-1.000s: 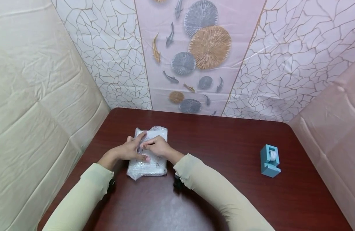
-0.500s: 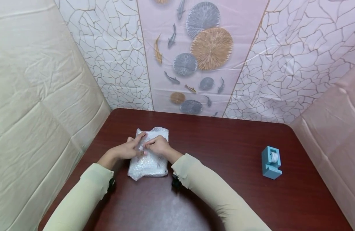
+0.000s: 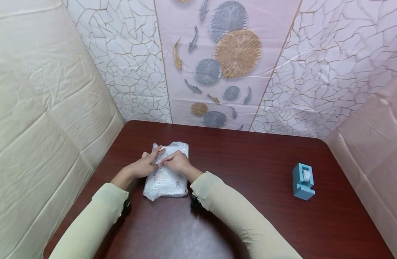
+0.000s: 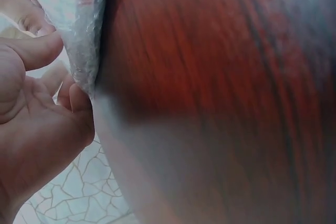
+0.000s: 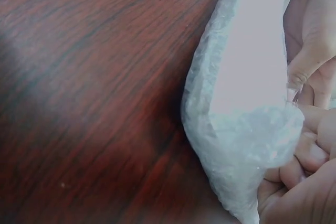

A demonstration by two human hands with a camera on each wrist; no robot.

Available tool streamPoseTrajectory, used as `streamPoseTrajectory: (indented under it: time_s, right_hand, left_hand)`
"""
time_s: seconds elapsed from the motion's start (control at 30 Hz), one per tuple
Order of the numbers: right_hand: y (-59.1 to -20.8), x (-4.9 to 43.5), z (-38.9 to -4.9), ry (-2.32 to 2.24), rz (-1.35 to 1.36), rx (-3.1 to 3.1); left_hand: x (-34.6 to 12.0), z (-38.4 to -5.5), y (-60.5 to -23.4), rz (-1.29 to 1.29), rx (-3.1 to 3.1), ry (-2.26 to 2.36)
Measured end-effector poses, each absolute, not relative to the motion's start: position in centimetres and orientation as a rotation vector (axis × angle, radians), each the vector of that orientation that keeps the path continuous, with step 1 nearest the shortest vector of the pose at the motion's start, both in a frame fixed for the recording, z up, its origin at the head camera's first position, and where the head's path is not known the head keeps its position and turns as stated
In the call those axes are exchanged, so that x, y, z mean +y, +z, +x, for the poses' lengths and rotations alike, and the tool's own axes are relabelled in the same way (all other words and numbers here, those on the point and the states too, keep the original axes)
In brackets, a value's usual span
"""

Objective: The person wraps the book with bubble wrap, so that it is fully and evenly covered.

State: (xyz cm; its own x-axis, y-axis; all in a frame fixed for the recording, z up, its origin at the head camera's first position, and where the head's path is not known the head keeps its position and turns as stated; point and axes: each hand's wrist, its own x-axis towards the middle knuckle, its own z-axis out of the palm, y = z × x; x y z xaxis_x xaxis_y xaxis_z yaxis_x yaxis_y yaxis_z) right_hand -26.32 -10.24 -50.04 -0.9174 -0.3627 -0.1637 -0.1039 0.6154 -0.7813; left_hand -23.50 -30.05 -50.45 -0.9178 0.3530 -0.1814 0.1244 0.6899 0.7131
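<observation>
A flat, bubble-wrapped package [image 3: 166,185] lies on the table, left of centre. The left hand [image 3: 141,167] rests on its left half, index finger and thumb spread; in the left wrist view that hand's other fingers [image 4: 79,98] bend loosely by the package's edge. Reaching in from the right, the right hand [image 3: 179,162] pinches at the middle of the package, close to the left thumb. A small clear strip [image 5: 293,96] glints near its fingertips in the right wrist view. What exactly it pinches is mostly hidden by the fingers.
A blue tape dispenser [image 3: 303,182] with a roll of clear tape stands on the right of the dark red-brown table [image 3: 237,172]. Patterned sheets [image 3: 214,93] hang behind the table, and padded cream sheets [image 3: 40,118] flank it.
The left thumb has drawn in from the package's middle towards the right fingertips. The right hand stays at almost the same spot. Package and tape dispenser keep their places.
</observation>
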Motion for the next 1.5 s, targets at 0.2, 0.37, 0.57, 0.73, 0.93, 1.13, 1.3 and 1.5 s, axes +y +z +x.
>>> streamPoseTrajectory:
  time_s: [0.2,0.37,0.57,0.73,0.93,1.13,1.3,1.5]
  right_hand:
    - [-50.2,-10.3,-26.1,-1.164,-0.401,2.569]
    - [-53.6,-10.7,-28.1,-1.146,-0.504,2.656]
    - [-55.9,-10.9,-29.4,-1.135,-0.546,2.722]
    - [-54.6,-10.6,-28.2,-1.158,-0.533,2.729]
    - [-54.1,-10.4,-27.4,-1.178,-0.524,2.758]
    - [-57.0,-10.7,-29.7,-1.146,-0.512,2.784]
    - [-56.6,-10.3,-29.9,-1.173,-0.537,2.768]
    - [-55.1,-9.3,-28.6,-1.227,-0.749,2.727]
  left_hand:
    - [-30.2,-23.5,-50.9,0.381,2.635,1.060]
    - [-29.9,-23.5,-50.7,0.386,2.638,1.078]
    - [-29.7,-23.6,-50.5,0.392,2.637,1.071]
    - [-29.7,-23.5,-50.4,0.397,2.629,1.084]
    - [-29.7,-23.5,-50.4,0.404,2.632,1.083]
    - [-29.6,-23.5,-50.8,0.385,2.615,1.089]
    - [-29.4,-23.4,-50.8,0.361,2.607,1.068]
    - [-29.7,-23.6,-50.6,0.361,2.629,1.053]
